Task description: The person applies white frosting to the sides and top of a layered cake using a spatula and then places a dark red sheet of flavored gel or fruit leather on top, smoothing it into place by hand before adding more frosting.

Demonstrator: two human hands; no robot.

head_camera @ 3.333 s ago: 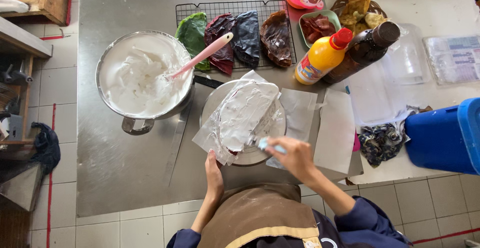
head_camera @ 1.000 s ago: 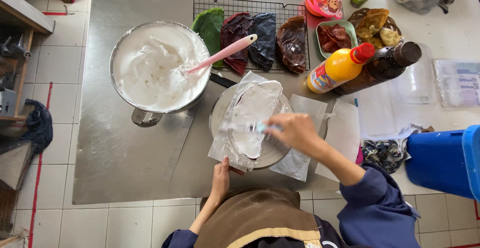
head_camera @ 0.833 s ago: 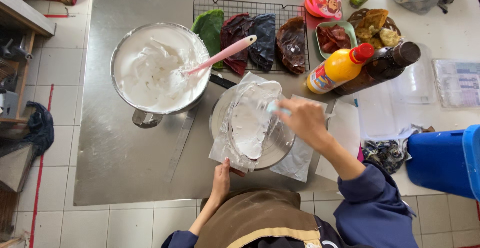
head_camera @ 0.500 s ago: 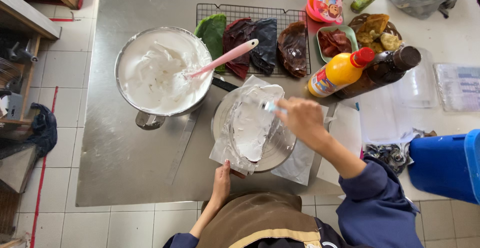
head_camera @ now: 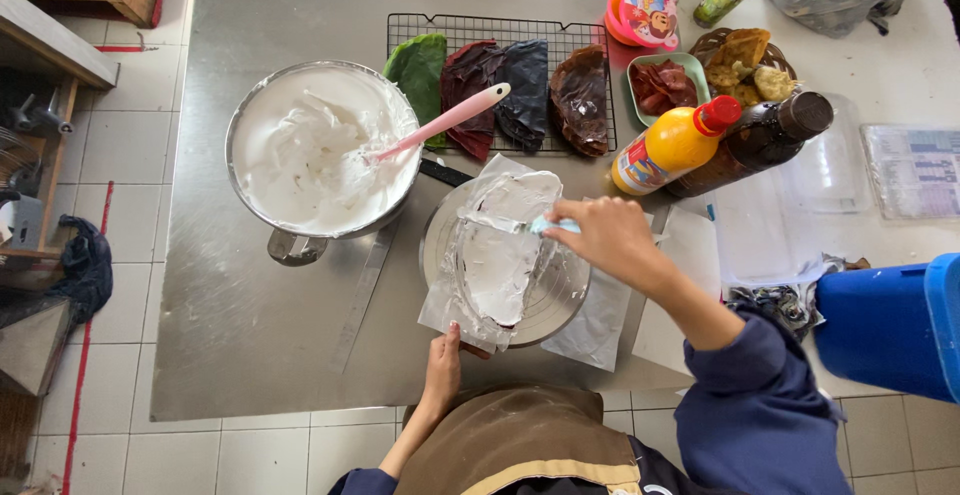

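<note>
A round metal turntable (head_camera: 560, 300) stands near the table's front edge, covered by a clear plastic sheet (head_camera: 470, 300) spread with white cream (head_camera: 498, 265). My right hand (head_camera: 605, 237) grips a pale blue-handled spatula (head_camera: 540, 225) and presses its blade onto the cream at the far side of the turntable. My left hand (head_camera: 444, 360) rests on the sheet's near edge at the front of the turntable, fingers pinching it. A steel mixing bowl (head_camera: 322, 150) of white cream with a pink spatula (head_camera: 445, 122) in it sits to the left.
A wire cooling rack (head_camera: 500, 30) at the back holds green, dark red and brown sheets. Beside it stand an orange squeeze bottle (head_camera: 672, 145), a dark bottle (head_camera: 755, 142), a green dish (head_camera: 668, 83), a pink cup (head_camera: 640, 13). A blue container (head_camera: 885, 330) is at right.
My right hand has swept the spatula from the near right of the turntable up to its far side, spreading cream. The left hand stays at the front edge.
</note>
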